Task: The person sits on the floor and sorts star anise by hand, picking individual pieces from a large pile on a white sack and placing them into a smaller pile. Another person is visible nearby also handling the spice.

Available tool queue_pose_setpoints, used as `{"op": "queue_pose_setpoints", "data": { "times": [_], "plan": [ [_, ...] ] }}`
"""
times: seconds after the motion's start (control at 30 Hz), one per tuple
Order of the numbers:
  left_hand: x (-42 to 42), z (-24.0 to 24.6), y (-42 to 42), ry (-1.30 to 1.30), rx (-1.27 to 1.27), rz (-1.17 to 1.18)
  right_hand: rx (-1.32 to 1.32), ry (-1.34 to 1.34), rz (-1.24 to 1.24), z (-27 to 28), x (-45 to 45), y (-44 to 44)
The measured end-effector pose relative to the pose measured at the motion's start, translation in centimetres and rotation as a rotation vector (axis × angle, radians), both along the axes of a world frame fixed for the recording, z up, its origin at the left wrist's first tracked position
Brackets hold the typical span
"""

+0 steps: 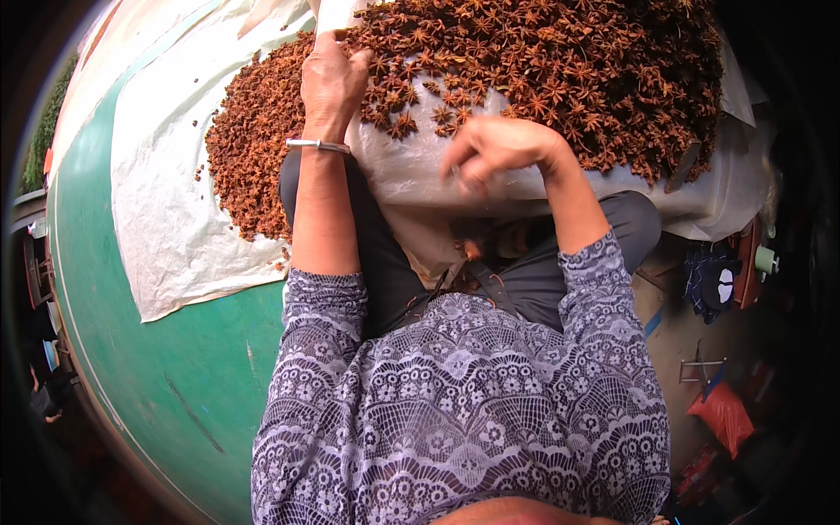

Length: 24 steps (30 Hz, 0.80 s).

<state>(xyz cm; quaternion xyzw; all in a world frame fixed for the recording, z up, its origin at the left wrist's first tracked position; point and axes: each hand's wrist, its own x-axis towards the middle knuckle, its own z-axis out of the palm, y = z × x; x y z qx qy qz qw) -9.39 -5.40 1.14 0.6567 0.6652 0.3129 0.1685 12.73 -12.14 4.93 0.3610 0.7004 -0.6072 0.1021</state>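
Note:
Whole star anise is heaped on a plastic-covered surface before my lap, with a few loose pods along its near left edge. My left hand, a metal bangle at its wrist, is curled at the left side of this surface, beside a raised fold of white plastic. Whether its fingers hold a pod or the plastic is hidden. Over the near part of the surface, my right hand is blurred by motion. Its fingers are bent and apart, and I see nothing in them.
Left of my leg, a lower pile of smaller reddish-brown pieces lies on a white sheet over green floor. A flat strip rests at the heap's right edge. To the right are dark cloth and a red bag.

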Motion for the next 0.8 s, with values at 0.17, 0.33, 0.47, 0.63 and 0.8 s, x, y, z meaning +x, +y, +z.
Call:
{"op": "queue_pose_setpoints", "data": {
  "times": [0.17,0.33,0.47,0.63,0.8],
  "plan": [
    [2.1,-0.7,0.3,0.014,-0.169,-0.334,1.287,-0.259,-0.496,-7.2,-2.2,4.0],
    [3.2,-2.3,-0.5,-0.106,-0.027,-0.599,0.828,0.190,-0.835,-6.8,-2.3,5.5],
    [4.5,0.1,-0.7,-0.379,-0.077,-0.522,0.214,0.762,-1.119,-5.8,-0.4,5.2],
    [4.7,2.4,-1.3,-0.976,-0.376,-0.414,-0.198,1.171,-1.285,-5.1,-0.5,3.1],
    [1.1,0.1,0.4,0.009,0.047,-0.199,-0.308,0.704,-0.171,-1.6,2.6,-1.5]
  ]
}}
